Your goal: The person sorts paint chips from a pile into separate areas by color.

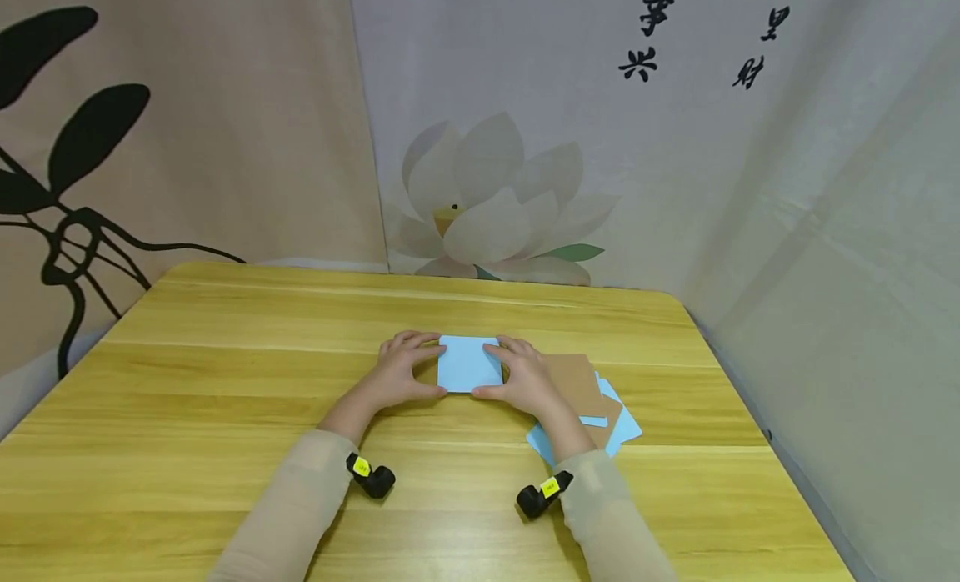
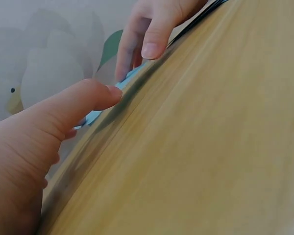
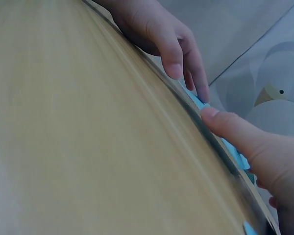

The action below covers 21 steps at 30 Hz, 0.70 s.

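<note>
A light blue card (image 1: 467,367) with rounded corners lies level between both hands near the middle of the table. My left hand (image 1: 407,369) holds its left side, thumb by the near left corner and forefinger at the far left one. From the other side, my right hand (image 1: 525,373) grips the card, its thumb at the near edge and its forefinger over the far right part. Seen edge-on in the left wrist view, the blue card (image 2: 94,116) is a thin strip behind the left thumb. The remaining fingertips are partly hidden.
Just right of the right hand, a loose pile holds brown cards (image 1: 577,382) and blue cards (image 1: 626,428), overlapping at angles; the right wrist covers part of it. The wooden table (image 1: 225,382) reaches back to a printed curtain (image 1: 525,82).
</note>
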{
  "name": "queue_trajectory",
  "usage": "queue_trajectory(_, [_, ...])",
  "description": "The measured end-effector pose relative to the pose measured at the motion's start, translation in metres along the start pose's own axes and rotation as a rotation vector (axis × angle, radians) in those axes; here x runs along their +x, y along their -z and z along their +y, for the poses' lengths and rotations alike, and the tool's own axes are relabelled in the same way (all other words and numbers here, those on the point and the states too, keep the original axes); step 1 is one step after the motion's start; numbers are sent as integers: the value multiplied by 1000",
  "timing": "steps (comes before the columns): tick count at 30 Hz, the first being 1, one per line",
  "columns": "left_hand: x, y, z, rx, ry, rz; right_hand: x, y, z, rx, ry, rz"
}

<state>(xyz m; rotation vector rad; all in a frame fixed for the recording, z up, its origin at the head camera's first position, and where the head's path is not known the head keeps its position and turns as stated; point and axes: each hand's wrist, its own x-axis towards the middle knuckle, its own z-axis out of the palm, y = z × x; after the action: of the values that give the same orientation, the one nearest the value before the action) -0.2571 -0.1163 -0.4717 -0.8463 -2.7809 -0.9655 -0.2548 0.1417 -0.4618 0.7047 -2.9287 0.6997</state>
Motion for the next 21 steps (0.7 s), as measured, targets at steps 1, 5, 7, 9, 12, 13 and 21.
queue_trajectory(1, [0,1,0,4,4,-4,1,-1,-1,2,0,-4])
queue_trajectory(5, [-1,3,2,11,15,-16,2,-2,-2,6,-13,-35])
queue_trajectory(7, [-1,3,2,18,18,-20,2,-2,-2,8,-19,-47])
queue_trajectory(9, [-1,3,2,26,20,-25,1,-2,-3,17,-22,-59])
queue_trajectory(12, [-1,3,2,41,23,-36,0,-1,-4,24,-24,-73])
queue_trajectory(13, [-1,2,1,44,26,-40,0,-1,-4,25,-23,-78])
queue_trajectory(21, [-1,3,1,69,34,-67,-1,-1,-5,-14,-21,-121])
